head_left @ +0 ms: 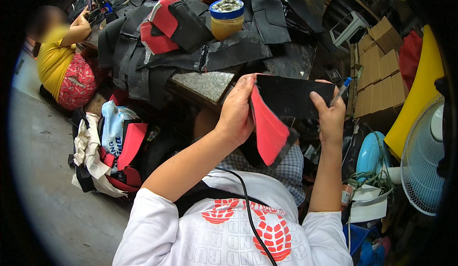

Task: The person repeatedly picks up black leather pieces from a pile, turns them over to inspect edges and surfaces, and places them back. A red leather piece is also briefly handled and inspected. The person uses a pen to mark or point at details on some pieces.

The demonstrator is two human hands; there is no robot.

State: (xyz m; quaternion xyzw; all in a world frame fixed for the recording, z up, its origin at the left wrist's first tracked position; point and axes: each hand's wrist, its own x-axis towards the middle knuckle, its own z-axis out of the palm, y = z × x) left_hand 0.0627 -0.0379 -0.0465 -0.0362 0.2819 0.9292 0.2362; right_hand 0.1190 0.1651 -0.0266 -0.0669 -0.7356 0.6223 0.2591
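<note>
In front of my body, both hands hold up a stiff black panel (pixel 286 96) that looks like leather or synthetic material. My left hand (pixel 237 115) is closed round its left end, where a curved red piece with a dark edge (pixel 270 135) hangs down. Whether the red piece is joined to the panel or only held with it, I cannot tell. My right hand (pixel 330 115) grips the panel's right end, thumb on its face. A pen with a blue end (pixel 341 90) sticks up from between that hand's thumb and fingers.
Black and red cut pieces (pixel 167 20) and a blue-rimmed jar (pixel 226 22) cover the workbench. A person in yellow (pixel 59 65) sits at far left. Beside me lie a scrap pile (pixel 112 146) on the left and a fan (pixel 424 156), with stacked cartons (pixel 379 75), on the right.
</note>
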